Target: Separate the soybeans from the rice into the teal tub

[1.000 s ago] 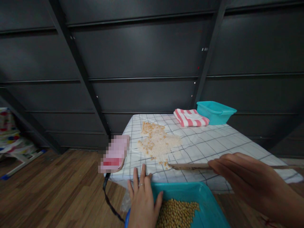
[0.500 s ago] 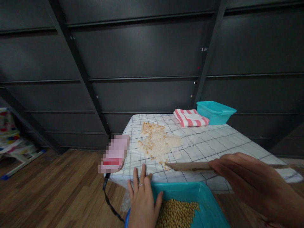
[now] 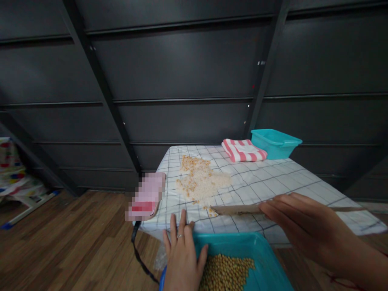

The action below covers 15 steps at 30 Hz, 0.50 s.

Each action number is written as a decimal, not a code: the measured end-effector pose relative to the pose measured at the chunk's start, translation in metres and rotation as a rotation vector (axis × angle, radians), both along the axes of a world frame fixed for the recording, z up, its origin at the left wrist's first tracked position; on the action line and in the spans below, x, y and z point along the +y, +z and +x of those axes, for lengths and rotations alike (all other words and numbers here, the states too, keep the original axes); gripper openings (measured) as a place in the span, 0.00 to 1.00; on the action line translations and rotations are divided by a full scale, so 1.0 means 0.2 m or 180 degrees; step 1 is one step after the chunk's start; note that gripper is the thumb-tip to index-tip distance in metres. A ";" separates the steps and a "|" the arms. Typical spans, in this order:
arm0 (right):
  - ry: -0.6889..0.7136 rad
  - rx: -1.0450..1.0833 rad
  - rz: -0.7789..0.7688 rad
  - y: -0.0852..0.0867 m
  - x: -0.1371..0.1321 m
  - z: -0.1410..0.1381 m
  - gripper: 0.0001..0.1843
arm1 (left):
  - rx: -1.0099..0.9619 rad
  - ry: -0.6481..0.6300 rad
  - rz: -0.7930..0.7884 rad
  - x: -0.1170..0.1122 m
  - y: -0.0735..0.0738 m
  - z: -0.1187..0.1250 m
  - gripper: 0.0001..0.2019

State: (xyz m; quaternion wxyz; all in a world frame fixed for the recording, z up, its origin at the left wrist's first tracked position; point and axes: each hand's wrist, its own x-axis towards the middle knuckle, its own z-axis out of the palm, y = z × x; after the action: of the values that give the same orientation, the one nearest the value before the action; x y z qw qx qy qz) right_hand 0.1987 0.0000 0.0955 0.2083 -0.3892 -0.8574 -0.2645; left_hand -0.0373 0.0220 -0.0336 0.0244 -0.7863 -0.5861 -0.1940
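Observation:
My left hand [image 3: 183, 254] lies over the left rim of a teal plastic basin [image 3: 269, 252], fingers spread toward the table edge and thumb on the basin's inner side. Soybean-like tan beans [image 3: 226, 270] lie in the basin. My right hand [image 3: 303, 222] grips a long flat brown strip, seemingly cardboard [image 3: 236, 209], held on edge along the table's near side. The strip's left tip is beside a few stray yellow kernels [image 3: 211, 213]. Beyond it, white rice-like grains [image 3: 206, 188] and yellow corn-like kernels [image 3: 194, 163] are spread on the checked cloth [image 3: 263, 182].
A pink-and-white striped towel [image 3: 244, 150] and another teal basin [image 3: 274, 143] stand at the table's back right. At the left edge is a pixelated pink object [image 3: 148, 194], with a black cord [image 3: 138, 250] hanging below. A dark panelled wall [image 3: 182, 72] rises behind.
My right hand and the brown strip have shifted slightly left and up, the strip's tip now closer to the stray kernels. My left hand stays in place.

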 end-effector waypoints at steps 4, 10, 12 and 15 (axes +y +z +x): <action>0.0136 -0.0079 0.0385 0.04 -0.02 -0.03 0.14 | 0.0022 -0.0058 -0.0029 0.00 -0.01 -0.01 0.18; 0.0213 0.0009 0.0569 0.02 -0.01 -0.03 0.16 | 0.0041 -0.0100 -0.0047 0.01 -0.02 -0.02 0.18; 0.0148 0.0072 0.0326 0.00 -0.01 -0.02 0.15 | 0.0038 -0.0103 -0.0046 0.01 -0.02 -0.03 0.19; 0.0148 -0.0010 0.0173 -0.02 -0.01 -0.01 0.14 | 0.0047 -0.0119 -0.0039 0.01 -0.02 -0.03 0.19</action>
State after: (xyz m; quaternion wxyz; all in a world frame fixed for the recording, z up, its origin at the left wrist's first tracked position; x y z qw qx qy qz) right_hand 0.1977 -0.0010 0.0923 0.2235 -0.3630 -0.8590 -0.2834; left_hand -0.0432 0.0243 -0.0373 0.0203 -0.7987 -0.5722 -0.1850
